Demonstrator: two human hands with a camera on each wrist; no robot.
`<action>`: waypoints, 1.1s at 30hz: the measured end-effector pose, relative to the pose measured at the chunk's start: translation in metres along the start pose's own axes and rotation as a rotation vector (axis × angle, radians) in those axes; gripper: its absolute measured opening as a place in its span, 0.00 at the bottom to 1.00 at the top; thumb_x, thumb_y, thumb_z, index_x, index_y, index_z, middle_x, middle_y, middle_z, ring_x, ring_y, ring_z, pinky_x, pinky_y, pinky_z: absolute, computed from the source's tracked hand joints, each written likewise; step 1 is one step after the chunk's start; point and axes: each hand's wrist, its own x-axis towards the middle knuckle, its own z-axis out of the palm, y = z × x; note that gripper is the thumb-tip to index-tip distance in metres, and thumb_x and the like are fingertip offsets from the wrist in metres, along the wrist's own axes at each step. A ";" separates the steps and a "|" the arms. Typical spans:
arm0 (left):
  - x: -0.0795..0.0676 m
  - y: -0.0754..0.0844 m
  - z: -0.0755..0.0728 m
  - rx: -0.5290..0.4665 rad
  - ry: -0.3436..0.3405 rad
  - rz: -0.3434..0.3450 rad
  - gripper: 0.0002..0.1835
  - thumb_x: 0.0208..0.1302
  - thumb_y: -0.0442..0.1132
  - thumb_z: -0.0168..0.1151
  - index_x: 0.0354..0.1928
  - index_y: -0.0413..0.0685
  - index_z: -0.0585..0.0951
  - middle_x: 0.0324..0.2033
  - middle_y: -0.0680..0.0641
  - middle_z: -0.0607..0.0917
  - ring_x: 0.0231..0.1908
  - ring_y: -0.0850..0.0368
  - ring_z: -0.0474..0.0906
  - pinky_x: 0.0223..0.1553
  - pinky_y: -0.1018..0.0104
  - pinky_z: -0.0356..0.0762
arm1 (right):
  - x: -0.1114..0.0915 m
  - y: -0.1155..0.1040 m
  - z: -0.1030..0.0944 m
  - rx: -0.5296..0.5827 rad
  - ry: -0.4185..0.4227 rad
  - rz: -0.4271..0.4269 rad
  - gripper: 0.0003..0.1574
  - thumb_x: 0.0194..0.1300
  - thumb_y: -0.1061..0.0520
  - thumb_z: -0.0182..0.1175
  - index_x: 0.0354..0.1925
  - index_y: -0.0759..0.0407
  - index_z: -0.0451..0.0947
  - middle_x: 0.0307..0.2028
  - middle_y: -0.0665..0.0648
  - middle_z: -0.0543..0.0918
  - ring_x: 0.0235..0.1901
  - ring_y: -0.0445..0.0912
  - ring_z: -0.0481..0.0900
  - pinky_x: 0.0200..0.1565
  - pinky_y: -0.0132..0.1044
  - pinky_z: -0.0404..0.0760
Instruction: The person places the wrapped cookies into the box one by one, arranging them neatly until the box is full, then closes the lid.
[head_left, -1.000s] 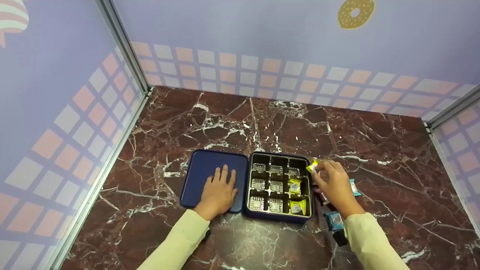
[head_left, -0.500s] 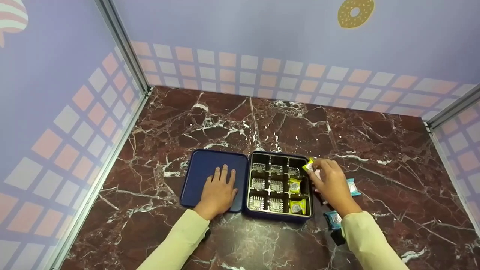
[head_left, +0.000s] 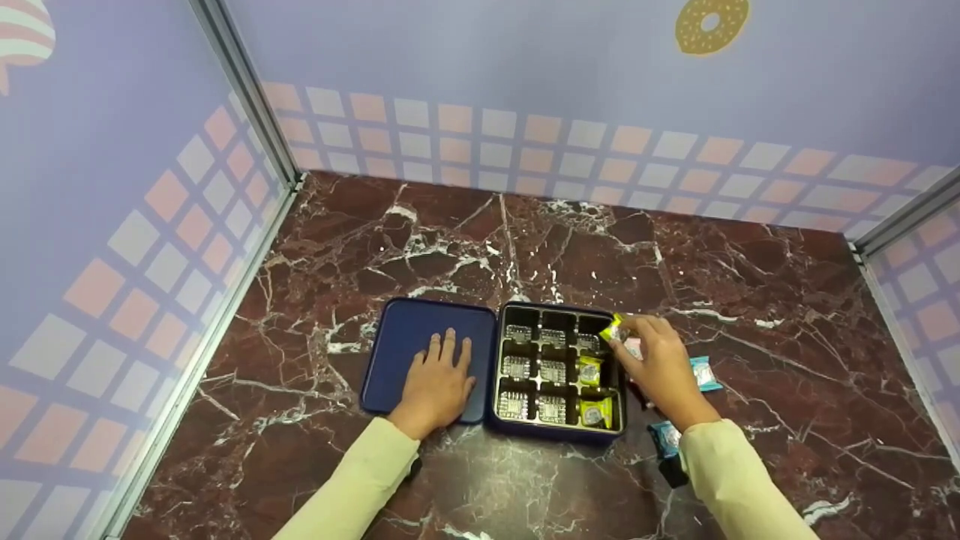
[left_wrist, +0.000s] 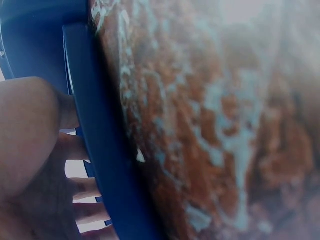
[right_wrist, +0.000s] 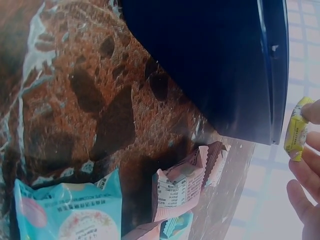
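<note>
My left hand (head_left: 441,384) lies palm down with spread fingers on the dark blue lid (head_left: 401,337). Beside the lid stands the dark blue box (head_left: 556,435), its divided insert showing several bare compartments. Two yellow-wrapped sweets, one in the middle row (head_left: 589,371) and one in the front row (head_left: 596,412), sit in the right column. Between thumb and fingers, my right hand (head_left: 660,367) pinches another yellow-wrapped sweet (right_wrist: 297,131) at the box's back right corner, over the rim. In the right wrist view that sweet is beside the box's side wall.
Right of the box lie pink-wrapped sweets (right_wrist: 180,187), partly under my right hand in the head view. Blue-wrapped sweets (head_left: 703,373) lie farther right, and another blue packet (head_left: 666,437) is near my right wrist. Panel walls (head_left: 525,90) enclose the marble-patterned table (head_left: 420,247).
My right hand has moved slightly left with the yellow-wrapped sweet, bringing it over the box's back right corner. My left hand has stayed still on the lid.
</note>
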 end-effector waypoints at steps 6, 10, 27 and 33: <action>-0.001 0.000 -0.001 0.002 -0.017 0.000 0.33 0.73 0.54 0.47 0.75 0.50 0.58 0.73 0.38 0.58 0.72 0.39 0.57 0.65 0.45 0.64 | 0.001 -0.001 0.002 0.022 0.005 -0.016 0.08 0.57 0.59 0.69 0.32 0.58 0.79 0.44 0.60 0.83 0.44 0.53 0.79 0.47 0.47 0.78; -0.001 0.000 -0.001 0.006 -0.016 0.002 0.33 0.73 0.54 0.47 0.75 0.50 0.58 0.73 0.38 0.58 0.72 0.39 0.57 0.64 0.45 0.65 | 0.002 -0.002 0.004 0.035 0.020 -0.035 0.07 0.56 0.61 0.70 0.30 0.59 0.79 0.45 0.62 0.84 0.47 0.56 0.79 0.52 0.49 0.77; 0.000 -0.001 0.001 0.009 -0.005 0.004 0.33 0.72 0.55 0.47 0.74 0.49 0.59 0.72 0.37 0.59 0.71 0.38 0.58 0.64 0.45 0.65 | 0.003 -0.004 0.007 0.005 0.005 -0.079 0.12 0.55 0.61 0.71 0.38 0.61 0.81 0.44 0.62 0.83 0.42 0.55 0.79 0.55 0.52 0.74; -0.001 -0.001 0.000 0.002 0.005 0.004 0.33 0.72 0.54 0.48 0.74 0.49 0.60 0.72 0.37 0.60 0.71 0.38 0.59 0.64 0.45 0.65 | 0.004 -0.005 0.007 -0.007 -0.002 -0.087 0.12 0.56 0.60 0.71 0.39 0.60 0.81 0.45 0.62 0.84 0.45 0.56 0.79 0.62 0.55 0.69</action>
